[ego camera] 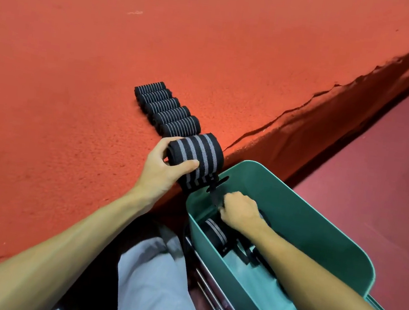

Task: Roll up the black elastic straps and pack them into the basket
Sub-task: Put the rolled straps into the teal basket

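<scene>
Head view, looking down past both forearms.

- Red felt-like tabletop (80,60) fills most of the frame. Its cloth edge is frayed and wrinkled along the right side. Darker red floor (393,153) beyond it.
- Green plastic basket (308,210) sits low at the right, just beside the table edge, with a handle slot cut in its near end wall. It rests on metal rails (218,299).
- Grey trousers (156,278) show between the arms at the bottom.
- Row of rolled straps (167,109), five counted, black with grey stripes. They lie side by side and touching on the tabletop, running diagonally toward the table edge.
- Left hand (162,170) grasps a partly rolled striped strap (196,151) at the near end of that row, thumb across the front of the roll and fingers wrapped behind. The loose length hangs off the table edge toward the basket.
- Right hand (240,211) is inside the basket, fingers curled tight, apparently pinching the strap's thin black end (215,195) near the handle slot.
- One finished roll (214,231) lies on the basket floor below the right wrist. More dark strapping beside it is partly hidden by the arm.
</scene>
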`<action>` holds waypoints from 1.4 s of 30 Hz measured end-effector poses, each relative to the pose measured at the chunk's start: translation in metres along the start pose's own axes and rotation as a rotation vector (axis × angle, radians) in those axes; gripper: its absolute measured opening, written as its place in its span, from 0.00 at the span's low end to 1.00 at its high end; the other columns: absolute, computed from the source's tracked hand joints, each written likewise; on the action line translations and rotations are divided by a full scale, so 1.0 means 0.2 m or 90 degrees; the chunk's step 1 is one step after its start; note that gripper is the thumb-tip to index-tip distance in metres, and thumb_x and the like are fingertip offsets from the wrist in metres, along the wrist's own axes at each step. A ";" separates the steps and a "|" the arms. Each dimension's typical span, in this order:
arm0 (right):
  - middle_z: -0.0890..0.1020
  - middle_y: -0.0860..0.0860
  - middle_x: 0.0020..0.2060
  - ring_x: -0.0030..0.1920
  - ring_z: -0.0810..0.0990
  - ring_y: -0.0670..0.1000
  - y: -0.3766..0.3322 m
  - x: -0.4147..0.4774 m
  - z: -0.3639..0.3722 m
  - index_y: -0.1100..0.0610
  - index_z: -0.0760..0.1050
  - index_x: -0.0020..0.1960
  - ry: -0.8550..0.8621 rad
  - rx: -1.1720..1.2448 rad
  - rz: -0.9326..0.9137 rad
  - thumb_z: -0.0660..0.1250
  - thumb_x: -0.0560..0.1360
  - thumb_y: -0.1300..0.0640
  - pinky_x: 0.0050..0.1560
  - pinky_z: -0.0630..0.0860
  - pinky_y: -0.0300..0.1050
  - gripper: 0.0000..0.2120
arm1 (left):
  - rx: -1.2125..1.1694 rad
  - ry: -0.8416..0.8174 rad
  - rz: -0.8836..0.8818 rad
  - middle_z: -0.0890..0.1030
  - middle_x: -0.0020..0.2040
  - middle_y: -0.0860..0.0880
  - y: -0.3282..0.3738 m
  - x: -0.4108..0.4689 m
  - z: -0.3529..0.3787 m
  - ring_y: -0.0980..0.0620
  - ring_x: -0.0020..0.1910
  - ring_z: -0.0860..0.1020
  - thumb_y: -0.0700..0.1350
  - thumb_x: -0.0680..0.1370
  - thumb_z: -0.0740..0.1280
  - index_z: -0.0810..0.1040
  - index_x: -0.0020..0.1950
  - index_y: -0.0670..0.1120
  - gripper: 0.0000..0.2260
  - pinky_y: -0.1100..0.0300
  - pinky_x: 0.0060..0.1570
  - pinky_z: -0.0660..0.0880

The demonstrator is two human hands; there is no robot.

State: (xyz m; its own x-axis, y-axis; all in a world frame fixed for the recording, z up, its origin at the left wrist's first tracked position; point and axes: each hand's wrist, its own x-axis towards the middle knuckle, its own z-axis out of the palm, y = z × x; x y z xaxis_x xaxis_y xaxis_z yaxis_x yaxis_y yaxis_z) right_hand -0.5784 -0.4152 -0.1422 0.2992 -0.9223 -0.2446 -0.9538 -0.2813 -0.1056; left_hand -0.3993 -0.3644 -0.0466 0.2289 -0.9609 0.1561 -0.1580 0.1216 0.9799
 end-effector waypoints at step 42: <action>0.77 0.57 0.57 0.53 0.80 0.55 0.28 -0.21 0.22 0.58 0.67 0.71 -0.308 0.401 0.075 0.72 0.73 0.61 0.52 0.81 0.48 0.29 | 0.230 -0.255 0.049 0.83 0.42 0.53 -0.04 -0.05 0.10 0.56 0.42 0.80 0.40 0.77 0.68 0.80 0.50 0.49 0.05 0.61 0.48 0.76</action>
State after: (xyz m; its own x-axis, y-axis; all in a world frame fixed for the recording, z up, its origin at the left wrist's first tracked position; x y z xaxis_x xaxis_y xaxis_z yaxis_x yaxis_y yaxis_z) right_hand -0.6439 -0.3801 -0.1810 0.3139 -0.6787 -0.6640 -0.8280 0.1465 -0.5412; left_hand -0.4191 -0.3599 -0.0583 -0.1689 -0.9809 0.0969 -0.4962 0.1695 0.8515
